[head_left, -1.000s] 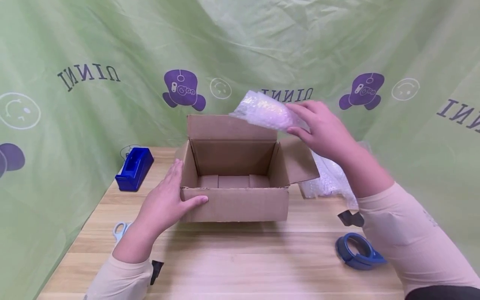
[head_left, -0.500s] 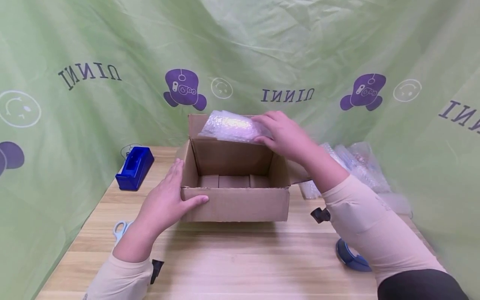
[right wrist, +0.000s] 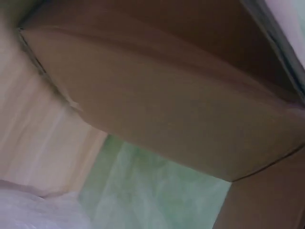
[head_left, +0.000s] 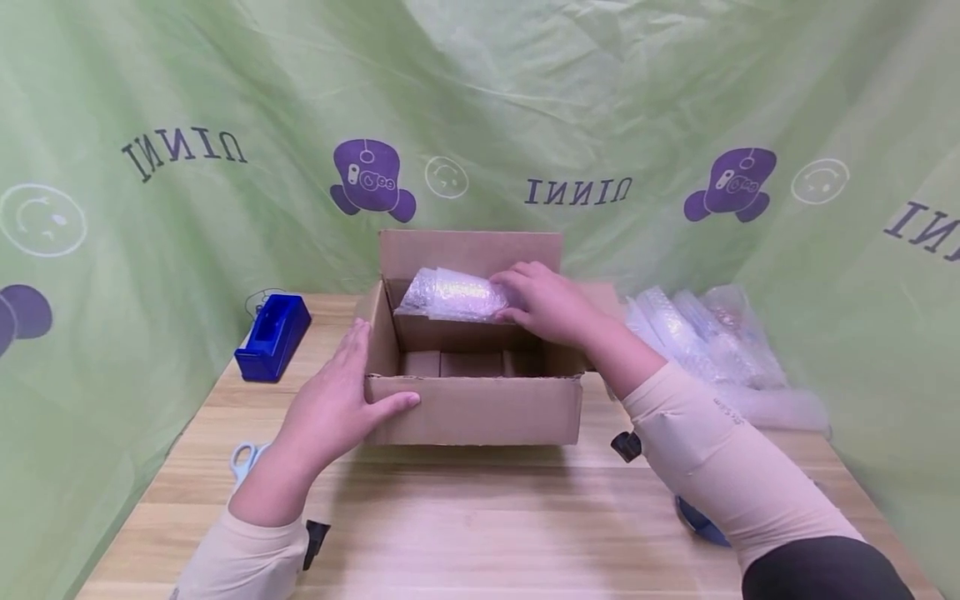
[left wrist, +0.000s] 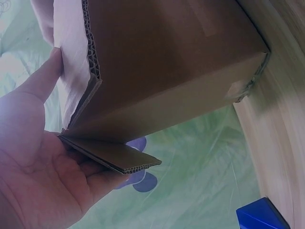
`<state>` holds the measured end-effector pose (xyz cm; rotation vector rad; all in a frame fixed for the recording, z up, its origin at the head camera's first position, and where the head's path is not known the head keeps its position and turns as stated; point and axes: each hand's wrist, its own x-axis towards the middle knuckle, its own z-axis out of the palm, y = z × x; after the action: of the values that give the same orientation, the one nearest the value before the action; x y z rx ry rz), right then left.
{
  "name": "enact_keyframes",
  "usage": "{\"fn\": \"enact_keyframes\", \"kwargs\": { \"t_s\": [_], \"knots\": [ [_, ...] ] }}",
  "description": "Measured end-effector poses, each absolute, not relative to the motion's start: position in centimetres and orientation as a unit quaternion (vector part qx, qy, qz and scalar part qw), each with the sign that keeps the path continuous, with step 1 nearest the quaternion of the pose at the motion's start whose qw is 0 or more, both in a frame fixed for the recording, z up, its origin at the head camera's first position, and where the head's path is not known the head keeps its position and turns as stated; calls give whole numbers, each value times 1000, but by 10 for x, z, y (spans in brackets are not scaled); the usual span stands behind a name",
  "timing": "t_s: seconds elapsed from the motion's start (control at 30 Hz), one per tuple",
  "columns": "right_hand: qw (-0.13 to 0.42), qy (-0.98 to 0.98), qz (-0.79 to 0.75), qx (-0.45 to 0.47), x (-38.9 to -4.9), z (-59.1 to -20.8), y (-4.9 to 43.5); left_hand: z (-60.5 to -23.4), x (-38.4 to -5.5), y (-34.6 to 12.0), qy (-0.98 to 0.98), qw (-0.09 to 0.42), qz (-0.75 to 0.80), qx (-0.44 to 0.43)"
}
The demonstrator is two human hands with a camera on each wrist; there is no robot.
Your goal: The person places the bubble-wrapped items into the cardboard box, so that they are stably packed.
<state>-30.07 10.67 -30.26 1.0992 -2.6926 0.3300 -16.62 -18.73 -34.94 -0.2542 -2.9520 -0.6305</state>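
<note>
An open cardboard box [head_left: 480, 412] stands in the middle of the table in the head view. My left hand [head_left: 330, 408] grips its near left corner, thumb on the front and fingers along the left side. The left wrist view shows that hand [left wrist: 43, 176] against the flaps, with the side flap [left wrist: 114, 155] resting over the fingers. Over the box opening, my right hand [head_left: 551, 304] pinches the right end of a bubble-wrap bundle [head_left: 457, 296]; what is inside cannot be made out. The right wrist view shows mostly the box side [right wrist: 157, 105], not the hand.
A blue tape dispenser [head_left: 273, 337] is at the left, with light-blue scissors [head_left: 243, 458] nearer, partly behind my left arm. More bubble wrap [head_left: 697, 333] lies at the right. A blue tape cutter [head_left: 701, 521] is partly hidden by my right sleeve. Green curtain [head_left: 480, 100] hangs behind.
My right hand has carried the bubble-wrap bundle left and down, from above the box's right back edge to inside its opening. The left hand has stayed on the corner.
</note>
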Motion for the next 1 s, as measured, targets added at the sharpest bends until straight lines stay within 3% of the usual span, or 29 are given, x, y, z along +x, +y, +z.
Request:
{"fn": "enact_keyframes", "kwargs": {
  "t_s": [1.0],
  "knots": [
    [120, -915, 90, 375, -300, -323, 108, -351, -166, -186, -972, 49, -216, -78]
  ]
}}
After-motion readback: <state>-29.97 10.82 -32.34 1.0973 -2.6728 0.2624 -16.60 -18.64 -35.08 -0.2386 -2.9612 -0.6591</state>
